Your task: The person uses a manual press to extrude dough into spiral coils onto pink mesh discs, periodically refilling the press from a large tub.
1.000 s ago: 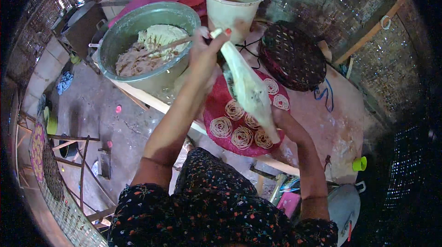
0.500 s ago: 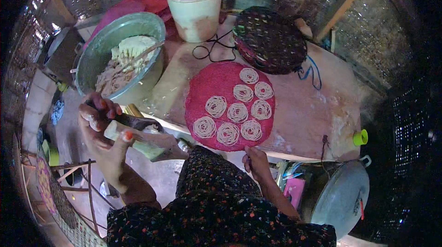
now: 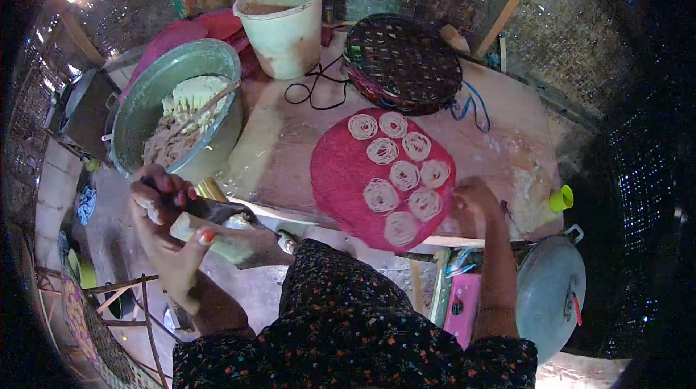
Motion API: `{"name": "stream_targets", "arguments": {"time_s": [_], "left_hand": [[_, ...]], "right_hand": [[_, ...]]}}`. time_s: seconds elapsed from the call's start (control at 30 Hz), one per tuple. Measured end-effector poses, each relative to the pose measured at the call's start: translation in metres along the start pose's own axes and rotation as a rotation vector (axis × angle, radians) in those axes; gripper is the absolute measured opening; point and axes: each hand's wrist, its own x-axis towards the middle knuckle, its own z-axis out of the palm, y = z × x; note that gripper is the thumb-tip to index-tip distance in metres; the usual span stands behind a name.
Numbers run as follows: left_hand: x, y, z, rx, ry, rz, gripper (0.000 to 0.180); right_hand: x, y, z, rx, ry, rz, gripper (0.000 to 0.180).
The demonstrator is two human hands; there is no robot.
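Piping bag in your left hand, red mat under your right

Your left hand [image 3: 163, 218] has its grip pressed around the pale piping bag [image 3: 217, 240], held low beside the desk [image 3: 283, 150] near the green dough bowl [image 3: 156, 110] — your right hand [image 3: 475, 204] pinches the edge of the round red mat [image 3: 341, 179], which carries eight coiled dough spirals [image 3: 400, 175] on the desk.

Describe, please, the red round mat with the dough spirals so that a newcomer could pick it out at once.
Start at the wooden table in the middle of the view. The red round mat lies at its near edge, by the right hand, in front of the dark woven basket lid. Unlike anything nearby, it is flat and carries eight pale dough spirals.
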Motion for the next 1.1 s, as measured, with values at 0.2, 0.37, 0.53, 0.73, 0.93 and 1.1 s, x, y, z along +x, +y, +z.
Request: {"name": "stream_targets", "arguments": {"time_s": [0.2, 0.37, 0.53, 0.73, 0.93, 1.1], "left_hand": [[0.004, -0.001, 0.034, -0.205, -0.089, -0.034, 0.059], [0.009, -0.015, 0.080, -0.391, -0.110, -0.148, 0.057], [0.029, -0.043, 0.121, -0.622, -0.090, -0.187, 0.051], [0.074, -0.056, 0.188, -1.324, -0.624, -0.601, 0.086], [0.033, -0.191, 0.228, -1.521, -0.585, -0.843, 0.083], [-0.015, -0.266, 0.227, -1.738, -0.300, -0.830, 0.063]], "right_hand": [[-0.023, -0.100, -0.004, -0.142, 0.531, -0.090, 0.051], [-0.104, -0.217, 0.052, 0.114, -0.019, -0.807, 0.087], [-0.128, -0.209, 0.049, 0.792, -0.283, -0.293, 0.097], [-0.172, -0.152, -0.003, 1.090, -0.505, -0.210, 0.098], [-0.141, -0.124, 0.002, 1.309, -0.523, 0.195, 0.075], [-0.128, -0.154, 0.016, 0.970, -0.302, 0.315, 0.071]]}}
